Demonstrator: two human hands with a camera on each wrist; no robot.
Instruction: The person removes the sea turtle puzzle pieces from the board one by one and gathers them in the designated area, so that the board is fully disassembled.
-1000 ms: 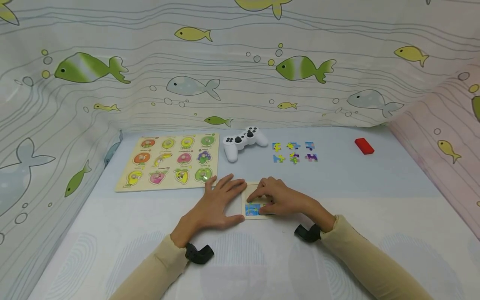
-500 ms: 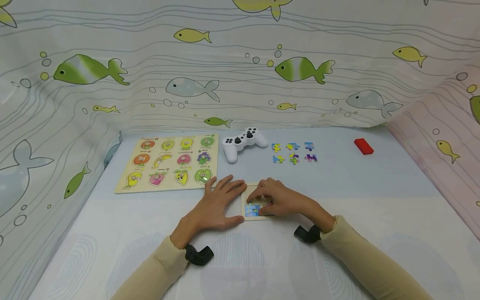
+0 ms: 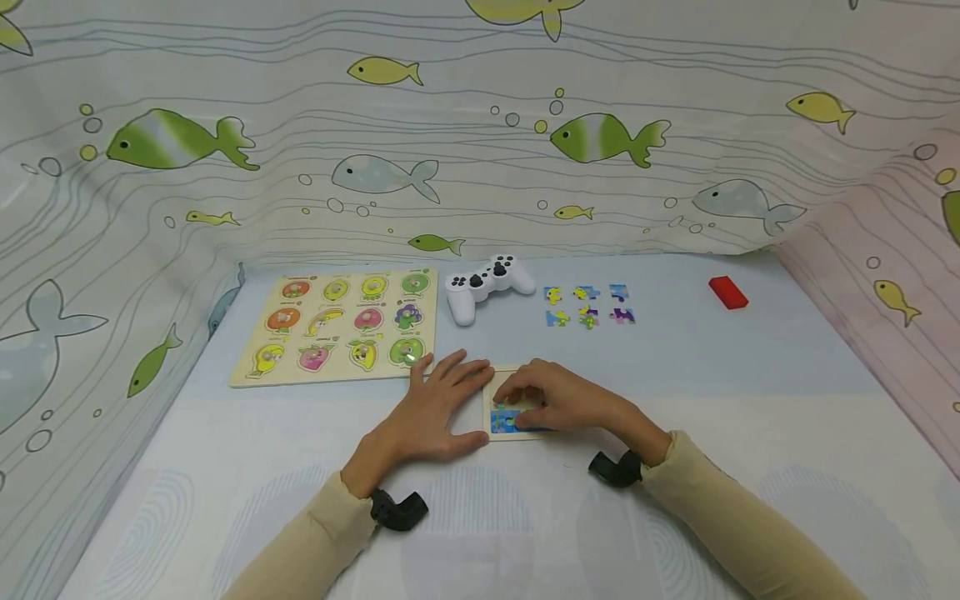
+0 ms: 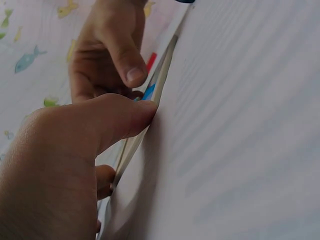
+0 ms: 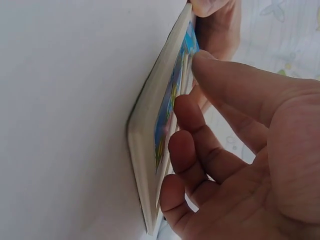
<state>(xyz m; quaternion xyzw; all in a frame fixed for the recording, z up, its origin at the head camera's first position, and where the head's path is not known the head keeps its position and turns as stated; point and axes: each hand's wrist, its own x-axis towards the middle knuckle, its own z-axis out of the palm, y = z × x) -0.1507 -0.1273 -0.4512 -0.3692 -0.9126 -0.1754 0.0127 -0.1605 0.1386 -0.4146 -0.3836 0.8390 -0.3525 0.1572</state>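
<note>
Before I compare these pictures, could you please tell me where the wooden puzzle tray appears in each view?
Head: the wooden puzzle tray lies just below centre.
Left wrist: the tray slants near centre.
Right wrist: the tray runs steeply down the middle.
Shared landmark: blue puzzle pieces inside it.

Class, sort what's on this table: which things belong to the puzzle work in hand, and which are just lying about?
Belong to the job:
small puzzle tray
puzzle pieces inside it
six loose puzzle pieces, probably

Lying about, it seems:
fruit board
white game controller
red block
</note>
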